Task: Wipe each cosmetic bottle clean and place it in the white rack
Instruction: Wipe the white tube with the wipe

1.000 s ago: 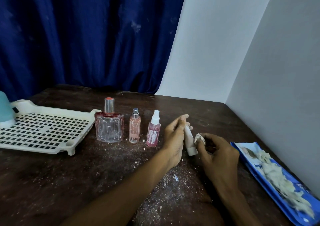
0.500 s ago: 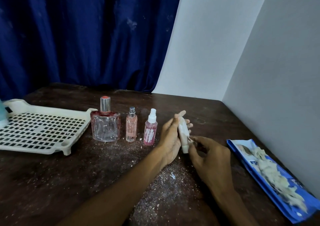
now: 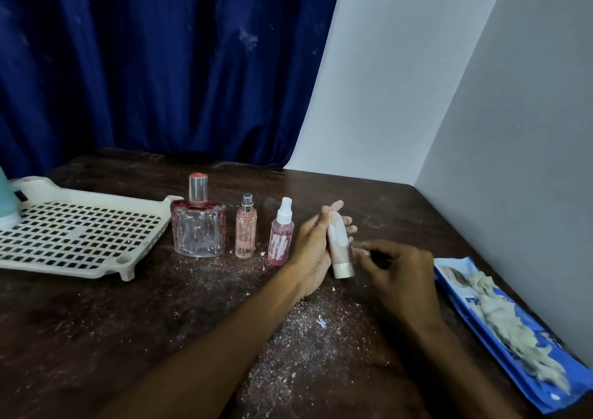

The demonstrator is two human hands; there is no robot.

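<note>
My left hand (image 3: 311,251) holds a beige cosmetic tube (image 3: 338,242) upright with its cap down, just above the dark table; white smears cover the tube's upper part. Beside the tube's lower half, my right hand (image 3: 401,277) has its fingers curled round a small wipe that is almost hidden. Left of my hands stand three bottles in a row: a large glass perfume bottle (image 3: 197,226), a slim pink bottle (image 3: 245,229) and a pink spray bottle (image 3: 281,235). The white rack (image 3: 80,239) lies flat at the left.
A blue packet (image 3: 500,328) with crumpled used wipes on it lies along the right wall. A teal object (image 3: 6,200) stands on the rack's far left corner. White crumbs and dust litter the table in front of the bottles. A blue curtain hangs behind.
My left hand has lifted and turned the tube more upright. My right hand has slid from the tube's middle down toward its cap, and the white wipe is now hidden in its fingers.
</note>
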